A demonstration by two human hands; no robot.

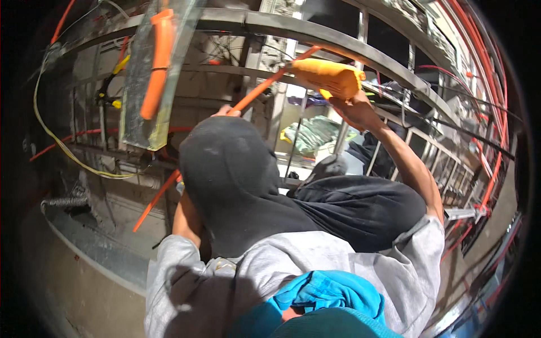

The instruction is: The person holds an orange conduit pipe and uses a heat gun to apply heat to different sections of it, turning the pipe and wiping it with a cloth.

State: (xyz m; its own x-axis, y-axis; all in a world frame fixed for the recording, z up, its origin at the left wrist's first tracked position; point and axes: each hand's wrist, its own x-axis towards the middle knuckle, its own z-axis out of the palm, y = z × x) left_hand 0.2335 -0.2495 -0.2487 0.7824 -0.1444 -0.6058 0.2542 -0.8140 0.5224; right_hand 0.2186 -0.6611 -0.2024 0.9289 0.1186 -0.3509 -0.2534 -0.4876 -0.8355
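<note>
A long thin orange pipe [256, 93] runs slantwise from the lower left, behind my raised dark-clothed knee, up to the metal frame. My left hand [226, 111] is closed round it just beyond the knee; only a few fingers show, and the knee hides the rest. To the right, my right hand [354, 109] grips a bulky yellow gun-shaped tool [327, 76] from below. The tool's narrow dark tip points left, close by the pipe; whether they touch I cannot tell. Its exact kind is unclear.
A curved-looking metal rail [270, 22] crosses above my hands. At upper left hangs a greyish metal strip [138, 101] with a short thick orange tube [158, 73] against it. A yellowish cable [51, 132] loops at left. Several red pipes [499, 129] run along the right. Pale green cloth [315, 135] lies below.
</note>
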